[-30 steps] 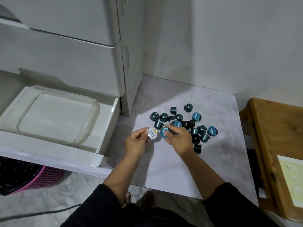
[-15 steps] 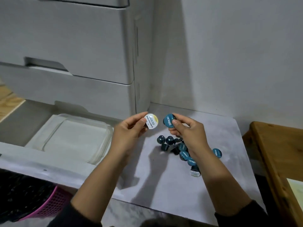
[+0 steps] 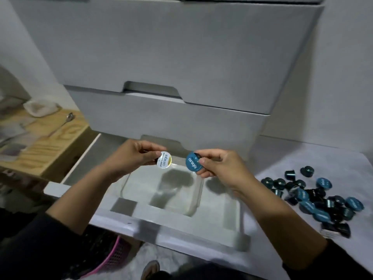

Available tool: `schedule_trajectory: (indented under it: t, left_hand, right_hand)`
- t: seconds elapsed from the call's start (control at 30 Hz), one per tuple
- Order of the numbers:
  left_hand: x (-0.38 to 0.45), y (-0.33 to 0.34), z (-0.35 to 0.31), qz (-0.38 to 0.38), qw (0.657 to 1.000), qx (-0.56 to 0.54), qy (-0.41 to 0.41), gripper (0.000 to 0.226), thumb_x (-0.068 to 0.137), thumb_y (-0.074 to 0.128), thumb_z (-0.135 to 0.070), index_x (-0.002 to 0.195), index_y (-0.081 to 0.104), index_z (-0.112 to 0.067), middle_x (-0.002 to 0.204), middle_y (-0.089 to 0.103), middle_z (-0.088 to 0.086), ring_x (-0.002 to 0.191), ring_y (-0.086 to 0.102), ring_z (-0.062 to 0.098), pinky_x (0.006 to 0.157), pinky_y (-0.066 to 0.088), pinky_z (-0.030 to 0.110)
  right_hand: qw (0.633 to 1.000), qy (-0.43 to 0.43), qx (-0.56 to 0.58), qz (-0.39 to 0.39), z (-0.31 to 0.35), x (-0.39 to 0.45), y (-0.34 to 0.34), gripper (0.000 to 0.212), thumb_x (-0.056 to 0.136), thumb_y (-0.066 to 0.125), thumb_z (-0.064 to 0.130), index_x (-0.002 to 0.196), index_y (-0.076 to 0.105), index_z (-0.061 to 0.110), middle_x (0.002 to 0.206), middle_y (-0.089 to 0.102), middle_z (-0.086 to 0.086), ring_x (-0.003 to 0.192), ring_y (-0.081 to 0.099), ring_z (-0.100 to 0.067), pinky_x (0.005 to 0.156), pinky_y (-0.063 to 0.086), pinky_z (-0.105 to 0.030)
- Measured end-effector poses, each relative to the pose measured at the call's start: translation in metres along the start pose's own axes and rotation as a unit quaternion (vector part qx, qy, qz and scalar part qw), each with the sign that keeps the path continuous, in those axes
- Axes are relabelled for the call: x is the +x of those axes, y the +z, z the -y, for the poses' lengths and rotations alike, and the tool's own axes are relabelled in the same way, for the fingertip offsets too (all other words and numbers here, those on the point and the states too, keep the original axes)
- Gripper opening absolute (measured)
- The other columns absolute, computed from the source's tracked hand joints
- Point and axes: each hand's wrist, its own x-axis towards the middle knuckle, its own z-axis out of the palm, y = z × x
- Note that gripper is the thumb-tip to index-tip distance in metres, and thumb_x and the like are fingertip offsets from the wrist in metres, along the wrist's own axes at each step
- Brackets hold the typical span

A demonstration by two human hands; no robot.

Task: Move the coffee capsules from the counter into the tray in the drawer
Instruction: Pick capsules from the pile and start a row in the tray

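A person's left hand [image 3: 129,158] pinches a dark round coffee capsule with a white-and-yellow foil lid [image 3: 164,160] between thumb and fingers, lid turned toward the camera; the right hand [image 3: 220,168] grips a dark round capsule with a blue foil lid [image 3: 193,163] the same way; both capsules hang side by side, slightly apart, above the clear rectangular plastic tray [image 3: 196,196] that sits in the open white drawer [image 3: 201,237], with the hands' shadows falling on the tray floor; to the right, the remaining heap of dark and blue-lidded coffee capsules [image 3: 314,199] lies on the pale marbled counter [image 3: 302,162]; two closed grey-white drawer fronts [image 3: 161,57] rise on the far side; at far left a light wooden tabletop [image 3: 46,138] carries a metal spoon [image 3: 64,122]; a pink plastic basket [image 3: 113,257] shows below the drawer at near left; both forearms end in black sleeves [image 3: 50,249].
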Motion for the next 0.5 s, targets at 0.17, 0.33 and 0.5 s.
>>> schedule_trajectory:
  t: [0.17, 0.33, 0.5]
  left_hand:
    - [0.038, -0.081, 0.058, 0.08, 0.987, 0.139, -0.015, 0.015, 0.084, 0.064, -0.005, 0.091, 0.074, -0.014, 0.083, 0.074, -0.001, 0.075, 0.069, 0.009, 0.077, 0.056, 0.019]
    - [0.059, -0.102, 0.1, 0.168, 0.943, 0.288, -0.001, 0.013, 0.082, 0.068, -0.015, 0.092, 0.075, -0.02, 0.091, 0.075, -0.001, 0.076, 0.065, 0.003, 0.074, 0.049, 0.009]
    - [0.065, -0.097, 0.113, 0.237, 0.912, 0.332, 0.028, 0.017, 0.081, 0.065, -0.009, 0.092, 0.075, -0.018, 0.092, 0.074, -0.001, 0.078, 0.058, 0.001, 0.06, 0.035, -0.006]
  right_hand:
    - [0.993, 0.079, -0.083, 0.014, -0.017, 0.054, 0.083, 0.022, 0.088, 0.059, 0.006, 0.108, 0.066, 0.011, 0.087, 0.07, -0.007, 0.066, 0.068, -0.012, 0.066, 0.058, -0.021]
    - [0.975, 0.189, -0.115, 0.034, -0.044, 0.079, 0.134, 0.018, 0.087, 0.058, 0.002, 0.094, 0.068, 0.016, 0.091, 0.068, -0.015, 0.061, 0.068, -0.014, 0.062, 0.058, -0.022]
    - [0.96, 0.247, -0.126, 0.025, -0.056, 0.083, 0.151, 0.018, 0.081, 0.06, -0.003, 0.095, 0.069, 0.005, 0.081, 0.067, -0.013, 0.058, 0.066, -0.015, 0.058, 0.058, -0.023]
